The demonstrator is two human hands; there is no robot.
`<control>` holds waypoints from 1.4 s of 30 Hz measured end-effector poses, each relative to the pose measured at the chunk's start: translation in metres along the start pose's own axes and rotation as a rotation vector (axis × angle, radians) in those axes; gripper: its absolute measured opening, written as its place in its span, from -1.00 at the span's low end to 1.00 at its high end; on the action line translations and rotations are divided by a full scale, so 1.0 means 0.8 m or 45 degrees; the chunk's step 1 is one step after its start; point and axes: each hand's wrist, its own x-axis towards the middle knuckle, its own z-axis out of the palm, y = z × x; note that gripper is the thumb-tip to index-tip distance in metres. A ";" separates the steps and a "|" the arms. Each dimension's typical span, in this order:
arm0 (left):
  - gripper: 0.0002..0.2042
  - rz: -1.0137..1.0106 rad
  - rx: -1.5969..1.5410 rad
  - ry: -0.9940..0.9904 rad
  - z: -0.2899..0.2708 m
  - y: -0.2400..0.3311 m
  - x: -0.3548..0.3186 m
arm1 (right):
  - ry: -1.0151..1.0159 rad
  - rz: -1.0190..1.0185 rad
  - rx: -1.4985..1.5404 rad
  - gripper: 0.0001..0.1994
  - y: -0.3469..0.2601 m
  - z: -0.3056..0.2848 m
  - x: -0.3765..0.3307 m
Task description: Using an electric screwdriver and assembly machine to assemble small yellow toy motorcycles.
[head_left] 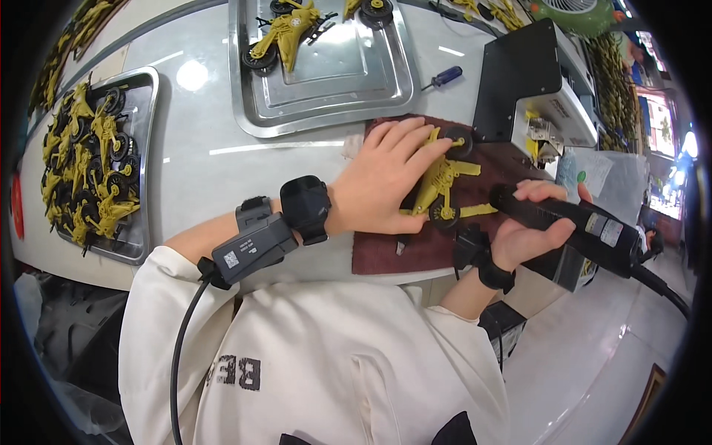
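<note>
A yellow toy motorcycle (439, 179) with black wheels lies on a dark red cloth (382, 256) in front of me. My left hand (387, 167) holds it from the left side, fingers over its far end and thumb at the near wheel. In my right hand (530, 241) is a black corded electric screwdriver (608, 245), gripped round its body. Its front end points left, close to the motorcycle's near side. A yellow strip-like part sticks out toward the tool. Whether the tool's tip touches the motorcycle I cannot tell.
A metal tray (144, 185) heaped with yellow toy motorcycles stands at the left. Another metal tray (334, 111) at the back holds a few more. A blue-handled screwdriver (447, 76) lies beside a black-and-white boxy machine (519, 81). A green fan (575, 15) stands far right.
</note>
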 end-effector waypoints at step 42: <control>-0.27 -0.665 1.239 0.240 -0.242 0.040 -0.138 | 0.316 0.136 0.152 -0.24 0.020 -0.049 0.004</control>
